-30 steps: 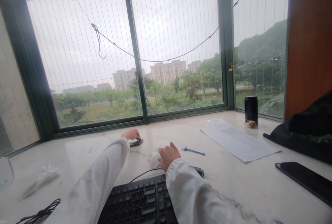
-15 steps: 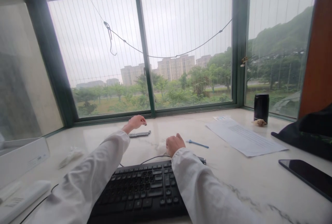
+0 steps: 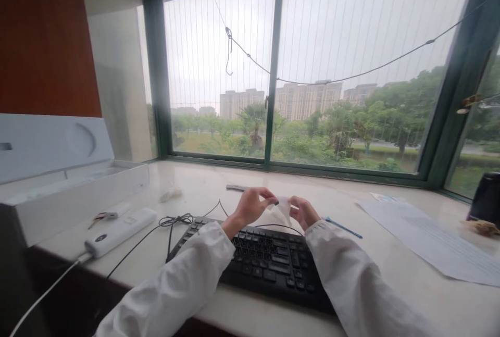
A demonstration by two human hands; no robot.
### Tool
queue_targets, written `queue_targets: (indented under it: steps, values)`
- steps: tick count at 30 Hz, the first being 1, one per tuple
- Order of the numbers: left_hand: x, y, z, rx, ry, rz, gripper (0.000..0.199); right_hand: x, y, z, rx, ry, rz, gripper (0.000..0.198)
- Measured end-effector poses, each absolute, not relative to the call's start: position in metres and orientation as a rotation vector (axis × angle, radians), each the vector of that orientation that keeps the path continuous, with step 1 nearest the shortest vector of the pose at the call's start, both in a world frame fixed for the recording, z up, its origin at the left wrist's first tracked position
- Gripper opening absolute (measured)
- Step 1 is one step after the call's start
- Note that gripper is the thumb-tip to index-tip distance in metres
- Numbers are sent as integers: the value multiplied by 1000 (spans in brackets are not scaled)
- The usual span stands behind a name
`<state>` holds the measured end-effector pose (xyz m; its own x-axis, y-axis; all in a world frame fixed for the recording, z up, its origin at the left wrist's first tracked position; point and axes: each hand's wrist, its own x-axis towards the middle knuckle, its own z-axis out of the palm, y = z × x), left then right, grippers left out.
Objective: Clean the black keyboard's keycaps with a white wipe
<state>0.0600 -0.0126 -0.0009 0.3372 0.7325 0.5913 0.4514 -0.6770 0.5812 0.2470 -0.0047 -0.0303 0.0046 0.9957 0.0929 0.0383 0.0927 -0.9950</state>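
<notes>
Between the thumb and fingertips of my left hand [image 3: 252,206] is a small black keycap [image 3: 277,202]. My right hand [image 3: 304,213] pinches a thin white tissue [image 3: 283,210], which hangs close beside the keycap. Both hands are raised over the back edge of a black keyboard [image 3: 269,275]. Several key positions in its middle show bare sockets without caps. Behind my left hand lies a narrow grey strip [image 3: 236,188], partly covered by the hand; in the earlier view it looks like a row of small pieces. A thin blue tool [image 3: 344,227] lies right of my right hand.
A printed paper sheet [image 3: 425,238] and a dark can [image 3: 484,199] are at the right. Toward the left are a white power strip [image 3: 121,233], tangled black cable [image 3: 177,219], a crumpled clear bag [image 3: 171,194] and an open white box [image 3: 86,186]. A window stands behind the counter.
My left hand has come back from beside the grey strip with the keycap, close to my right hand. My right hand has lifted the tissue. The view has turned left.
</notes>
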Motion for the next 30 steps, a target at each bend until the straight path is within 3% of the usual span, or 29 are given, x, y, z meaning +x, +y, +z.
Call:
queue_targets:
  steps: [6,13,23,30]
  values:
    - [54,-7,-21,2209,1065,1331,20,235,-13,-28,-971,-1196,1374,29]
    - [52,-9,-17,2282,1077,1399,17,230,-12,-36,-892,-1324,1321,47]
    - [50,-16,-21,2617,1104,1382,21,231,-4,-38,-979,-1598,985,50]
    - [44,-19,-14,2731,1193,1358,22,233,1,-41,-1161,-1672,920,50]
